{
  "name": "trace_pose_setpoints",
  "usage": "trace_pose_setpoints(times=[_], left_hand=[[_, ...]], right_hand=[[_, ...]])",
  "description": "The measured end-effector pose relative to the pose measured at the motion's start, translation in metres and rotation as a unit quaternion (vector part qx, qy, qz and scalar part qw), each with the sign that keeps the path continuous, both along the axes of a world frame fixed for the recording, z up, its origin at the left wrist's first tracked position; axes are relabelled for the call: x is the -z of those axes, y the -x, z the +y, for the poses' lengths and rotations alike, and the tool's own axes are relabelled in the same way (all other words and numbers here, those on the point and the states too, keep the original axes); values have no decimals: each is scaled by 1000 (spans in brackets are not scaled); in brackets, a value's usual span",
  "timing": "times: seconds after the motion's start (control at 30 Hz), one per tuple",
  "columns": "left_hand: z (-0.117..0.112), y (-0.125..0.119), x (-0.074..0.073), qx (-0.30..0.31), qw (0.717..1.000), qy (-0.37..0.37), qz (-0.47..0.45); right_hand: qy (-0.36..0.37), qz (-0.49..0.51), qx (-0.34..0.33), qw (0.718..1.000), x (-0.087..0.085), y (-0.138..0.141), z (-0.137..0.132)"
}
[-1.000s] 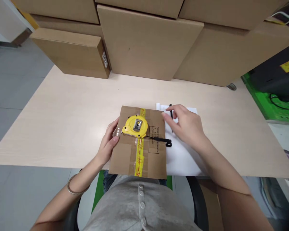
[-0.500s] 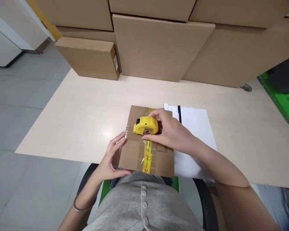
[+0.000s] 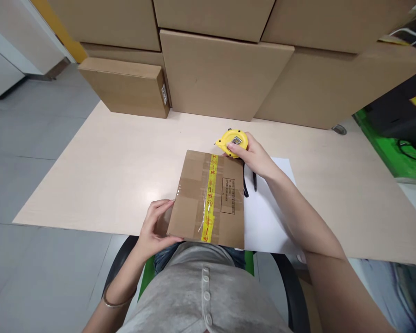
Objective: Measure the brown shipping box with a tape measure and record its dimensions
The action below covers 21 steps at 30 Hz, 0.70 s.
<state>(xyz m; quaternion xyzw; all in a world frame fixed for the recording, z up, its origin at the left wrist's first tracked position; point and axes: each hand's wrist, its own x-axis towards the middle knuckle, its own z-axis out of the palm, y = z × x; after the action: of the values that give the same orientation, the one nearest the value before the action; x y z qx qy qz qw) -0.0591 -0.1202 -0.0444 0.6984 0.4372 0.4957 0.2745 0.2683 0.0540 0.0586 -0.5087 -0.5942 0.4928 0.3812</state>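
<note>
In the head view a small cardboard box (image 3: pixel 191 200) with a yellow printed tape strip (image 3: pixel 210 196) down its top lies at the table's near edge. My left hand (image 3: pixel 155 231) grips its near left corner, fingers along the left side and thumb on the near side. My right hand (image 3: pixel 254 152) is closed on a yellow tape measure (image 3: pixel 233 141), held at the box's far right corner with the thumb across its face. A black wrist strap hangs below it. Whether the tape measure touches the box I cannot tell.
White paper (image 3: pixel 263 222) lies right of the box, with a black pen (image 3: pixel 254 181) on it, partly under my right forearm. Large cardboard boxes (image 3: pixel 222 78) are stacked along the table's back, with a flatter carton (image 3: pixel 125 90) at left. A green surface (image 3: pixel 384 143) holds dark equipment at right.
My right hand has lifted the tape measure off the middle of the box and carried it away to the far right corner, turning it. My left hand stays at the box.
</note>
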Motion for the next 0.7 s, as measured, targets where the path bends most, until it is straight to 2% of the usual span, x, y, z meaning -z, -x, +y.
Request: trace_pose_setpoints(times=[0.1, 0.17, 0.23, 0.3, 0.33, 0.37, 0.47, 0.53, 0.7], left_hand=[[9, 2, -6, -43, 997, 5, -61], [21, 1, -16, -98, 988, 16, -122], [37, -3, -31, -161, 969, 52, -178], [56, -10, -47, -168, 955, 124, -208], [65, -16, -54, -162, 948, 153, -228], [75, -21, -59, -130, 941, 183, -253], [98, -39, -66, 1, 909, 248, -334], [109, -47, -64, 52, 896, 261, -355], [130, -50, -48, 105, 890, 286, -339]], right_hand=[[-28, 12, 12, 999, -6, -3, -2], [-61, 7, 39, 997, -15, -8, -11], [-92, -10, 83, 992, -28, -13, -26], [-112, -29, 131, 985, -39, -18, -48], [-116, -40, 149, 981, -44, -21, -60], [-116, -51, 162, 979, -47, -23, -74], [-113, -80, 184, 973, -48, -29, -111], [-103, -88, 189, 973, -43, -34, -129], [-57, -106, 199, 973, -26, -38, -150]])
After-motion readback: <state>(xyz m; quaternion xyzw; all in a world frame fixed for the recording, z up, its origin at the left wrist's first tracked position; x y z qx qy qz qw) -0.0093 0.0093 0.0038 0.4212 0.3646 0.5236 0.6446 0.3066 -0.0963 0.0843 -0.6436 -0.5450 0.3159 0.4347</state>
